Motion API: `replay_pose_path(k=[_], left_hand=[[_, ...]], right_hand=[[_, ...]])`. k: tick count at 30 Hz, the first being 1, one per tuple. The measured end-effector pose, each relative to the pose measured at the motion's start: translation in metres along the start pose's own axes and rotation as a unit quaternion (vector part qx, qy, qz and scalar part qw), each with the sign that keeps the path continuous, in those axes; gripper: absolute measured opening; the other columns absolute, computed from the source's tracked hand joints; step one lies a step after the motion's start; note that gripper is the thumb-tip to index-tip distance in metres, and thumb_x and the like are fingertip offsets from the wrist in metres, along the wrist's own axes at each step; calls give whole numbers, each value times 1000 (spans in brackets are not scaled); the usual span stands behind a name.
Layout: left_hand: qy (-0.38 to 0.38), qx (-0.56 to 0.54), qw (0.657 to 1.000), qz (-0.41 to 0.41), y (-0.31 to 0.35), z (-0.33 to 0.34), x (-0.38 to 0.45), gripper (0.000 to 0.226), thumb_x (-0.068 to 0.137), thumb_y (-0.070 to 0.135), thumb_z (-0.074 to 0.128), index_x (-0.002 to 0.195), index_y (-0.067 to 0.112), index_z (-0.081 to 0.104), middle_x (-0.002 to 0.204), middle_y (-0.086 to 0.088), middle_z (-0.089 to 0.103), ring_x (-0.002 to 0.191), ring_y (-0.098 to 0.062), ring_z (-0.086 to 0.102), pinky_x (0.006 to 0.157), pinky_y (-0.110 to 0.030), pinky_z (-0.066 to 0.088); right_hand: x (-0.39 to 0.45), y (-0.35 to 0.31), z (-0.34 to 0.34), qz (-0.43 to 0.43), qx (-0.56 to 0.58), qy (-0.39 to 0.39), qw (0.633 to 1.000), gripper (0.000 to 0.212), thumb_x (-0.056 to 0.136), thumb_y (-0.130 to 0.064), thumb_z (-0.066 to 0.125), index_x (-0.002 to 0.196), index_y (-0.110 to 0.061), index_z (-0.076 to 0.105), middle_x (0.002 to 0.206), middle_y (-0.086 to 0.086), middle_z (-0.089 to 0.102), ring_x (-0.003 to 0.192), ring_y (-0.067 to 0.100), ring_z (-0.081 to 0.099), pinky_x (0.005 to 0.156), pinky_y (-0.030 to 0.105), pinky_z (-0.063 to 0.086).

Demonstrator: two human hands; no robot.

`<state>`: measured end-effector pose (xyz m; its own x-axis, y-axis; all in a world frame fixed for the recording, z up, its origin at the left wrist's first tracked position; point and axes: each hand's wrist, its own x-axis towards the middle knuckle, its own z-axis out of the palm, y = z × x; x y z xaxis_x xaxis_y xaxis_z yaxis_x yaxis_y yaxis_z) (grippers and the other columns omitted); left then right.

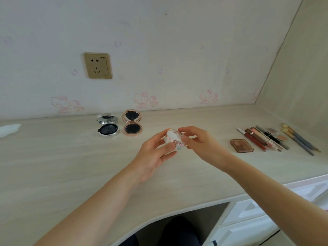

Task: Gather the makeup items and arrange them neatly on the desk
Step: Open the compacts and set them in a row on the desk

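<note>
Already, over at about ten o'clock on the worktop (53,157), a silver compact (107,126) and a rose-gold compact (132,123) lie open just beside each other, seemingly the start of a tidy row. At the centre, the left hand (156,153) and right hand (200,142) both pinch a small round pink-and-white jar (174,139) held above the surface, probably to close or turn it before setting it down. At three o'clock an eyeshadow palette (241,145), lip glosses (257,140) and brushes (298,138) lie aligned, apparently sorted.
</note>
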<state>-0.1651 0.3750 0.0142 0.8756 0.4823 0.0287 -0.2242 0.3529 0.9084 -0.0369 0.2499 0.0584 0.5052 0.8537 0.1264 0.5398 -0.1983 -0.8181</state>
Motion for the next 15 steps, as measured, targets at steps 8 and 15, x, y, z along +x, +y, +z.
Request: replay_pose_path(k=[8, 15], left_hand=[[-13, -35, 999, -12, 4, -34, -24, 56, 84, 6, 65, 136, 18, 48, 127, -15, 62, 113, -36, 61, 94, -38, 52], [-21, -21, 1000, 1, -1, -45, -32, 53, 85, 8, 64, 135, 17, 50, 128, -11, 62, 115, -27, 62, 90, -31, 53]], right_hand=[[1, -6, 44, -32, -35, 16, 999, 33, 96, -28, 51, 129, -28, 54, 128, -13, 54, 108, -1, 55, 74, -1, 42], [-4, -7, 62, -97, -77, -32, 992, 45, 95, -19, 53, 139, -28, 46, 133, -11, 53, 118, 3, 51, 101, 24, 45]])
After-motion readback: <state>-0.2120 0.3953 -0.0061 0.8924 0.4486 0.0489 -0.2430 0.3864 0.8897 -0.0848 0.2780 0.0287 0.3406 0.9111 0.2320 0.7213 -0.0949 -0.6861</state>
